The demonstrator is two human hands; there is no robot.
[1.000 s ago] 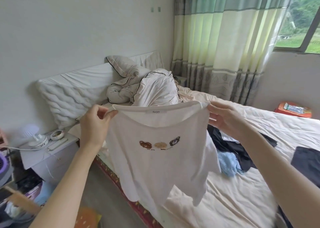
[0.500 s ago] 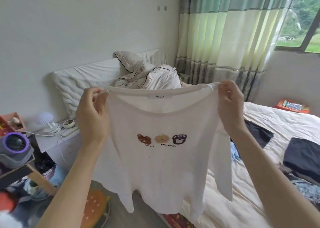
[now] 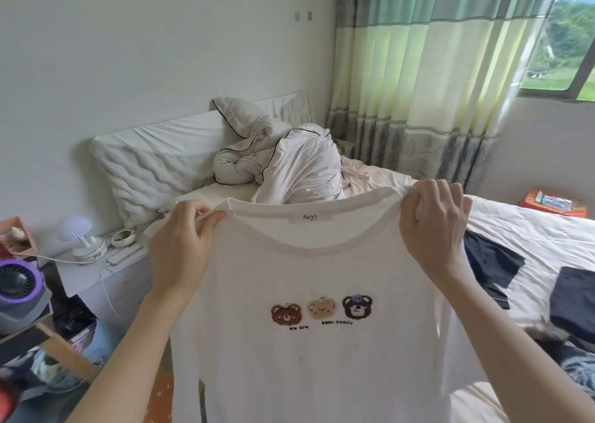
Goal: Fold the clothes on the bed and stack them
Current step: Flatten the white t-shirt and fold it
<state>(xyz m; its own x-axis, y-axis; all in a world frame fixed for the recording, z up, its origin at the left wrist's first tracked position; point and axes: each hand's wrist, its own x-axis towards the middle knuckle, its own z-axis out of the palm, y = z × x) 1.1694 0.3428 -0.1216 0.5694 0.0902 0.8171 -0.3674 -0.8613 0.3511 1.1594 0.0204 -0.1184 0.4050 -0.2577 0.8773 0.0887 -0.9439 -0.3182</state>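
A white T-shirt (image 3: 309, 351) with three small bear faces on its chest hangs spread out in the air in front of me, above the near edge of the bed (image 3: 541, 229). My left hand (image 3: 180, 248) pinches its left shoulder, and my right hand (image 3: 431, 226) grips its right shoulder. The neck label faces me. Dark clothes (image 3: 489, 261) lie on the bed to the right, partly hidden behind the shirt. A folded dark garment (image 3: 573, 300) sits further right.
A bunched white duvet (image 3: 289, 168) and pillow (image 3: 154, 165) lie at the head of the bed. A bedside cabinet (image 3: 93, 274) with a small lamp stands left, with a purple fan (image 3: 19, 287) nearer. Curtains (image 3: 434, 78) and a window are behind.
Both hands have raised the shirt and pulled it wider and closer to me, so it now hangs flat. The view has shifted slightly toward the bed's left side.
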